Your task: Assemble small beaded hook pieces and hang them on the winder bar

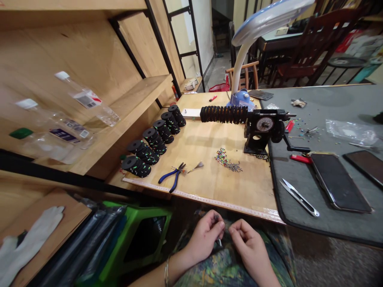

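Both of my hands are low over my lap, in front of the table's near edge. My left hand (206, 236) is closed, thumb against the curled fingers, around something small and dark with a pale, shiny bit (219, 242) showing below the thumb; its kind cannot be made out. Close by on the right, my right hand (249, 244) has thumb and forefinger pinched together, and what is between them is too small to see. Beyond the hands lie a heap of colourful ball-headed pins (227, 161) and pliers with blue handles (174, 175).
A hand-cranked winder (263, 128) carries a row of black discs (224, 114). Stacks of black discs (154, 139) line the left edge. Thread snips (299, 197) and a phone (341, 181) lie on the grey mat (326, 223). A lamp (239, 71) stands behind.
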The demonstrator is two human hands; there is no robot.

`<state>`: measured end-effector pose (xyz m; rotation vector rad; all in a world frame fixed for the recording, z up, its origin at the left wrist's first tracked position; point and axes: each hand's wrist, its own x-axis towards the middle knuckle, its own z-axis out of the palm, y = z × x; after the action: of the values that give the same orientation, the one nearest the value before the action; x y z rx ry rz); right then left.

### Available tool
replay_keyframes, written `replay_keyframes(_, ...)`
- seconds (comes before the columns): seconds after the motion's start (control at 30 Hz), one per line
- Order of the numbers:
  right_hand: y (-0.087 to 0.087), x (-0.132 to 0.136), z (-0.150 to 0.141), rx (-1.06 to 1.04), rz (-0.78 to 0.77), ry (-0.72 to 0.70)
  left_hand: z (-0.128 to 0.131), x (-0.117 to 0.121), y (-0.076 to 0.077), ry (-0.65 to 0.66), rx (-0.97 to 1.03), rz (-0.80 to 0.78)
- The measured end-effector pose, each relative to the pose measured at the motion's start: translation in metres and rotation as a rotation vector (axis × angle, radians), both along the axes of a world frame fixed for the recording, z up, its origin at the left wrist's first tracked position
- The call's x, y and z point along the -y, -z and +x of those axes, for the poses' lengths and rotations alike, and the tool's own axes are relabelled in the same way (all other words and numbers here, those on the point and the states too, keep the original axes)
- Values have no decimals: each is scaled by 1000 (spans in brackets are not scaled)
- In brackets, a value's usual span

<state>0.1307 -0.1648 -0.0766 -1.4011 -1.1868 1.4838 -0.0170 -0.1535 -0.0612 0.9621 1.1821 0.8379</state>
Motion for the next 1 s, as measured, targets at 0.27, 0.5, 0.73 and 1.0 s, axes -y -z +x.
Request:
replay_keyframes(0.27,1,-1,0,31,18,-20,1,1,2,-10,-46,55)
replay_keyframes(0.5,2,-2,-1,29,-6,-9,0,1,2,-4,-93,88)
replay_keyframes(0.73,3,-3,-1,31,-19,4,0,2,3,7,-145,107)
replay_keyframes(1.0,3,-3,-1,42,-6,-4,1,2,2,10,-152,113)
